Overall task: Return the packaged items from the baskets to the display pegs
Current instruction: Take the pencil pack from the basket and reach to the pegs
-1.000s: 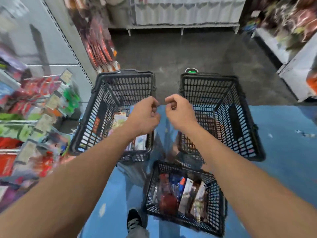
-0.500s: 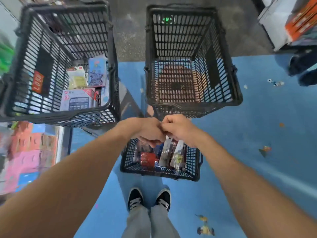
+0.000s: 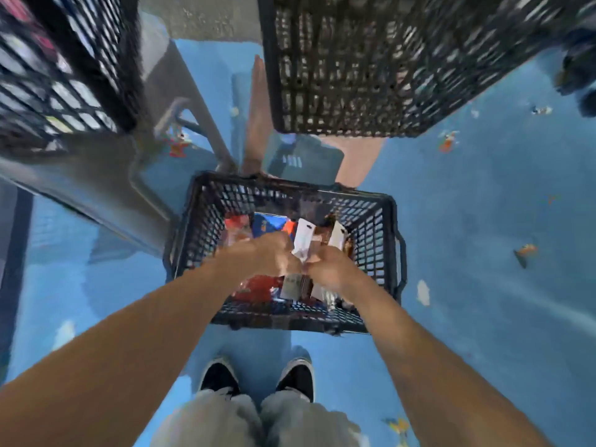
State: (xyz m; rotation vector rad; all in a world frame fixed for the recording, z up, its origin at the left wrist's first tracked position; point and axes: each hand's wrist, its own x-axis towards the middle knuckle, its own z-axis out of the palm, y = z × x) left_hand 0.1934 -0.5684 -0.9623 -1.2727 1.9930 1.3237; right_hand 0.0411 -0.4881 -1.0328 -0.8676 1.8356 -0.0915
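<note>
A small black basket (image 3: 380, 240) stands on the blue floor just ahead of my shoes. It holds several packaged items: a white hang-tab pack (image 3: 304, 232), a blue pack (image 3: 267, 224) and a red pack (image 3: 256, 287). My left hand (image 3: 269, 257) and my right hand (image 3: 329, 269) hover over the packs with fingers curled into fists, knuckles touching each other. No pack is visibly held in either fist; motion blur hides the fingertips. No display pegs are in view.
Two larger black baskets sit higher up, one at the upper left (image 3: 64, 75) and one at the upper right (image 3: 371, 75), on a grey stand (image 3: 96, 182). Small bits of litter (image 3: 524, 251) dot the floor at the right. My shoes (image 3: 222, 379) are below the small basket.
My view has tipped further down, from the aisle and pegs to the floor. Both fists, still together, have dropped from in front of the large baskets to just over the small basket's packs.
</note>
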